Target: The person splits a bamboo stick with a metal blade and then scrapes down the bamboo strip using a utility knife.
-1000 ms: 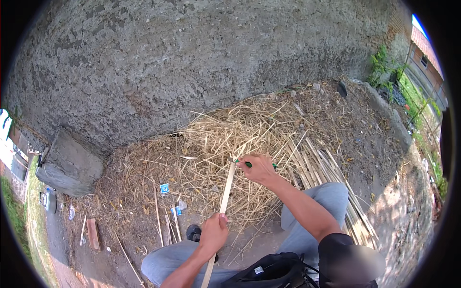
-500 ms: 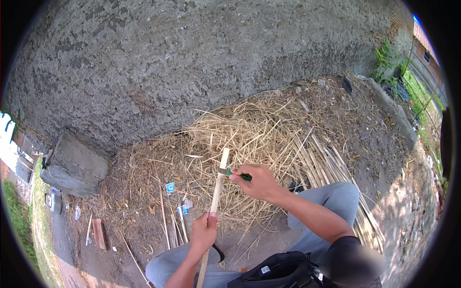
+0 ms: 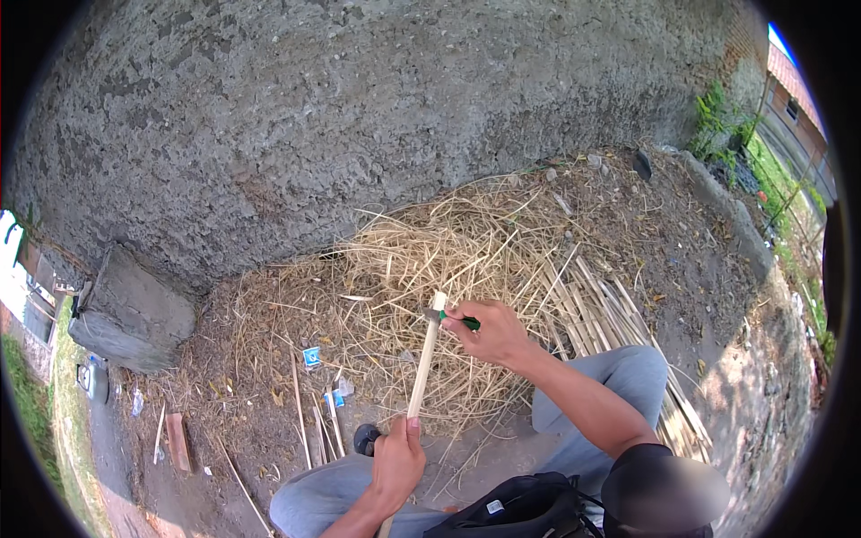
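Note:
My left hand (image 3: 399, 457) is closed around the lower part of a pale, flat bamboo strip (image 3: 422, 377). The strip rises at a slant between my knees, its upper end tipped a little to the right over a heap of shavings (image 3: 484, 260). In my closed right hand (image 3: 493, 332) is a knife with a green and black handle (image 3: 464, 320). Its short dark blade (image 3: 433, 314) lies across the strip just below the upper end. The strip's bottom end is partly hidden by my left forearm.
Cut strips (image 3: 596, 305) lie in a bundle beside my right knee. More thin strips (image 3: 323, 426), blue wrappers (image 3: 311, 357) and a reddish-brown piece (image 3: 178, 443) lie to the left. A rough grey wall (image 3: 377, 117) stands ahead, with a concrete block (image 3: 143, 309) at its left.
The blade is now closer to the strip's upper end. My left hand and the strip have shifted right and toward me; the right hand has moved slightly right.

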{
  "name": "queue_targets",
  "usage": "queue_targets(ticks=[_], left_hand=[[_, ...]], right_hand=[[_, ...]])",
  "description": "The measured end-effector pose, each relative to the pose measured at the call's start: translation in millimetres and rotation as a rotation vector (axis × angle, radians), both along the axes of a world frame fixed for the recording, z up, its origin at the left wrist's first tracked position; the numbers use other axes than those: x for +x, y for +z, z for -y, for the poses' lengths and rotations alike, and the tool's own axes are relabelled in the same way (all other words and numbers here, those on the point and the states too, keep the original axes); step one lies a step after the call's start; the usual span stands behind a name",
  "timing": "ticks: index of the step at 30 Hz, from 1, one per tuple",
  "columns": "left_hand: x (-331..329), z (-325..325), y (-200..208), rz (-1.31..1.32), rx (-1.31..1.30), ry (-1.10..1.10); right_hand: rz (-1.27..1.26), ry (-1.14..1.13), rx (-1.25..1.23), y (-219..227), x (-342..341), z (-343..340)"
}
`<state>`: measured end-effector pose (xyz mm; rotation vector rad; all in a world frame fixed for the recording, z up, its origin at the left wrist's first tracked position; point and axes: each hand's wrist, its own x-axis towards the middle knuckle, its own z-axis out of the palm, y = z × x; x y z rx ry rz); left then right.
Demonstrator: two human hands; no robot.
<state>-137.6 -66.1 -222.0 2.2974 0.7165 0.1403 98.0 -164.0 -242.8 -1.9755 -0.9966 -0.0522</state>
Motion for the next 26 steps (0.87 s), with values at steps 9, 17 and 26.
queue_targets(ticks=[9,17,26], left_hand=[[-30.7,-27.2,-7.5,0.007,0.007,0.027],[-6.6,-29.1,0.1,-0.044,-0.911,0.210],[-8.5,-15.9,6.9,-0.029,-1.098,0.201]], right_hand=[[-0.454,-0.313,0.096,-64.0,94.8,50.4],[-0.313,0.126,0.099,10.2,-34.7,4.7],[0.029,0.169,-0.062,4.6,-33.9,19.3]])
